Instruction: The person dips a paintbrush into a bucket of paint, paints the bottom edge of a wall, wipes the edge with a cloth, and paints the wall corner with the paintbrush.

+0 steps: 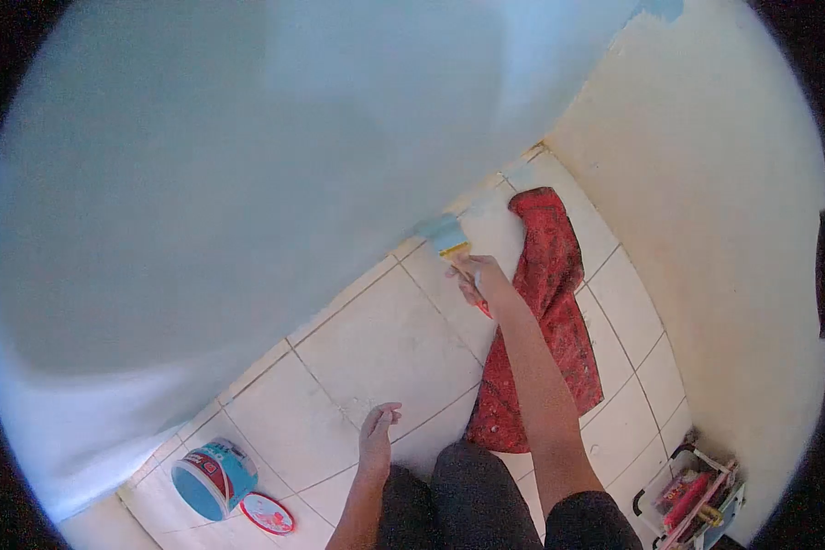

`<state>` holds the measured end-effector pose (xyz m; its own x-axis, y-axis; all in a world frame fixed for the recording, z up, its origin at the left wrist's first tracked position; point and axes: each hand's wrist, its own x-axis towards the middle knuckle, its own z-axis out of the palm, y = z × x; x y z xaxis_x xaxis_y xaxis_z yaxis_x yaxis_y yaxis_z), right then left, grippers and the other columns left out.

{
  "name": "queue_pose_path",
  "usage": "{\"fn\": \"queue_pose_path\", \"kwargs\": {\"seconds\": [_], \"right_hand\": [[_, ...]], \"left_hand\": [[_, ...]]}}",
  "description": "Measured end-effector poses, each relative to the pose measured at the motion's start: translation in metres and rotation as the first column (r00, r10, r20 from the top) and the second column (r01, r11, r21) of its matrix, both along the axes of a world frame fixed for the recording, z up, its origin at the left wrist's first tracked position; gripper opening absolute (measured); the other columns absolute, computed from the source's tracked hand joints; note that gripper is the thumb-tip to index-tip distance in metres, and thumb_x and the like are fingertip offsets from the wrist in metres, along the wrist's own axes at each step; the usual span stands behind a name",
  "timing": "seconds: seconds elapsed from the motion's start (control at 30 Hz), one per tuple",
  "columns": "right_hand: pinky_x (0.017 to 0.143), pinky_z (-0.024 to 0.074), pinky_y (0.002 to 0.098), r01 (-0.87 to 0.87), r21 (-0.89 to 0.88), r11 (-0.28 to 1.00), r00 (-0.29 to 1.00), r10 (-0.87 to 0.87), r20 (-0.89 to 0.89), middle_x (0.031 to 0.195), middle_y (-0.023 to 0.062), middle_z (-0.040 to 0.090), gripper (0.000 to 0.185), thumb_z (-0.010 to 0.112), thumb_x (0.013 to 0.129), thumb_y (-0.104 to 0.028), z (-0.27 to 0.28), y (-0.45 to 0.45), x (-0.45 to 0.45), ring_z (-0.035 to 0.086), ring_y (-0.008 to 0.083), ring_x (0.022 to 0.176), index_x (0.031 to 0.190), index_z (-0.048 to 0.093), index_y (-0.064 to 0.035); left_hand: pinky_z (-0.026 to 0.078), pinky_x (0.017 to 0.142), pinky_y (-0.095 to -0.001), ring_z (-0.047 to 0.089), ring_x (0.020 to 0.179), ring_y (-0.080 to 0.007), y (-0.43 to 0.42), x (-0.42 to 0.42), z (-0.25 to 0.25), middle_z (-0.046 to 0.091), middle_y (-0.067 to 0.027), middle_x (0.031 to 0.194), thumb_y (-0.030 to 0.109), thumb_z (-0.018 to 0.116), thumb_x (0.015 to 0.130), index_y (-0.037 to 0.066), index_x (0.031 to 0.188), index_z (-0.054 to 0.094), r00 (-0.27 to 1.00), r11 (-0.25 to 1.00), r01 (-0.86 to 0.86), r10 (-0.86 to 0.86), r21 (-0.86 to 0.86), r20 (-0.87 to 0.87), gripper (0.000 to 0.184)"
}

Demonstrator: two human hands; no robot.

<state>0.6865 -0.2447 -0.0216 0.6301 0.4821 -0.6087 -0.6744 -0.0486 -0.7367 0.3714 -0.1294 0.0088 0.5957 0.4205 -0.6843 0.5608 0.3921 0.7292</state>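
My right hand is closed around the handle of a paintbrush. Pale blue paint coats the bristles, which touch the foot of the blue wall where it meets the tiled floor. My left hand hangs above the tiles near my knee, fingers loosely curled and apart, with nothing visible in it. Below my right forearm, a dark red patterned cloth lies rumpled on the floor.
A blue paint bucket stands at the lower left, with a red-and-white lid beside it. At the lower right is a basket holding red items. An off-white wall rises on the right.
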Motion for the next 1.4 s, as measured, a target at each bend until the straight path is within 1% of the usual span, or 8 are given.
{"fn": "queue_pose_path", "kwargs": {"seconds": [0.2, 0.33, 0.5, 0.63, 0.9, 1.1, 1.3, 1.4], "right_hand": [[0.034, 0.0308, 0.0267, 0.011, -0.032, 0.999, 0.990, -0.016, -0.143, 0.052, 0.0014, 0.046, 0.029, 0.053, 0.093, -0.024, -0.023, -0.008, 0.001, 0.039, 0.0112, 0.037, 0.079, 0.058, 0.0016], [0.033, 0.0312, 0.0271, -0.002, -0.070, 0.998, 0.997, -0.003, -0.077, 0.053, 0.0024, 0.048, 0.029, 0.053, 0.092, -0.023, -0.030, 0.026, 0.007, 0.040, 0.0111, 0.037, 0.080, 0.058, 0.0032], [0.036, 0.0283, 0.0255, -0.050, -0.017, 0.999, 0.992, 0.052, 0.114, 0.049, -0.0006, 0.039, 0.035, 0.050, 0.095, -0.029, -0.030, 0.042, 0.006, 0.034, 0.0093, 0.039, 0.083, 0.057, 0.0029], [0.034, 0.0308, 0.0271, -0.009, 0.012, 1.000, 0.999, 0.009, 0.034, 0.050, 0.0010, 0.043, 0.035, 0.050, 0.094, -0.028, 0.003, 0.013, -0.010, 0.036, 0.0110, 0.037, 0.081, 0.057, 0.0045], [0.035, 0.0303, 0.0270, 0.018, -0.022, 1.000, 0.998, -0.020, -0.061, 0.049, 0.0003, 0.041, 0.035, 0.050, 0.094, -0.028, -0.017, 0.010, -0.016, 0.036, 0.0108, 0.038, 0.081, 0.057, 0.0031], [0.035, 0.0297, 0.0260, -0.005, 0.061, 0.998, 0.982, -0.007, 0.190, 0.051, -0.0005, 0.042, 0.036, 0.051, 0.094, -0.030, -0.013, 0.037, -0.011, 0.036, 0.0098, 0.038, 0.081, 0.058, 0.0029], [0.034, 0.0281, 0.0239, 0.154, -0.011, 0.988, 0.988, -0.153, 0.010, 0.048, -0.0027, 0.038, 0.037, 0.049, 0.095, -0.032, 0.005, -0.015, -0.027, 0.032, 0.0075, 0.036, 0.080, 0.056, 0.0012], [0.033, 0.0265, 0.0250, 0.143, -0.078, 0.987, 0.983, -0.133, 0.124, 0.048, -0.0028, 0.037, 0.038, 0.048, 0.095, -0.032, -0.009, -0.031, -0.016, 0.031, 0.0077, 0.035, 0.078, 0.056, 0.0008]], "left_hand": [[0.037, 0.086, -0.0279, 0.050, 0.089, -0.0135, 0.003, -0.007, -0.010, 0.057, -0.0033, 0.090, 0.019, 0.049, 0.093, 0.003, 0.102, 0.064, 0.999, 0.999, -0.006, 0.008, -0.035, 0.050, 0.024], [0.037, 0.090, -0.0314, 0.052, 0.091, -0.0146, -0.002, -0.009, -0.007, 0.060, -0.0029, 0.089, 0.031, 0.054, 0.089, 0.004, 0.100, 0.065, 0.999, 1.000, -0.012, 0.012, -0.018, -0.040, 0.031], [0.037, 0.089, -0.0321, 0.052, 0.089, -0.0144, 0.001, -0.008, -0.001, 0.060, -0.0027, 0.088, 0.027, 0.053, 0.089, 0.005, 0.100, 0.065, 0.999, 0.999, -0.037, 0.037, -0.020, -0.002, 0.028], [0.037, 0.089, -0.0320, 0.052, 0.089, -0.0146, 0.005, -0.016, -0.012, 0.060, -0.0026, 0.088, 0.026, 0.053, 0.089, 0.005, 0.101, 0.065, 0.999, 0.999, -0.032, 0.032, -0.005, 0.014, 0.027], [0.037, 0.089, -0.0316, 0.052, 0.089, -0.0145, 0.001, -0.020, -0.016, 0.060, -0.0026, 0.091, 0.025, 0.053, 0.090, 0.004, 0.101, 0.065, 1.000, 0.999, -0.024, 0.024, -0.035, -0.019, 0.027], [0.038, 0.088, -0.0303, 0.052, 0.089, -0.0142, 0.005, -0.019, -0.012, 0.060, -0.0029, 0.091, 0.028, 0.055, 0.090, 0.004, 0.102, 0.065, 1.000, 0.999, -0.018, 0.017, -0.029, -0.022, 0.028], [0.037, 0.086, -0.0288, 0.049, 0.087, -0.0137, 0.011, -0.023, -0.016, 0.056, -0.0028, 0.088, 0.020, 0.049, 0.093, 0.004, 0.102, 0.064, 0.999, 0.999, -0.033, 0.033, -0.007, 0.009, 0.024], [0.037, 0.086, -0.0288, 0.050, 0.087, -0.0138, 0.013, -0.028, -0.025, 0.057, -0.0026, 0.088, 0.020, 0.049, 0.092, 0.004, 0.102, 0.064, 1.000, 0.999, -0.025, 0.026, -0.027, 0.016, 0.024]]}}
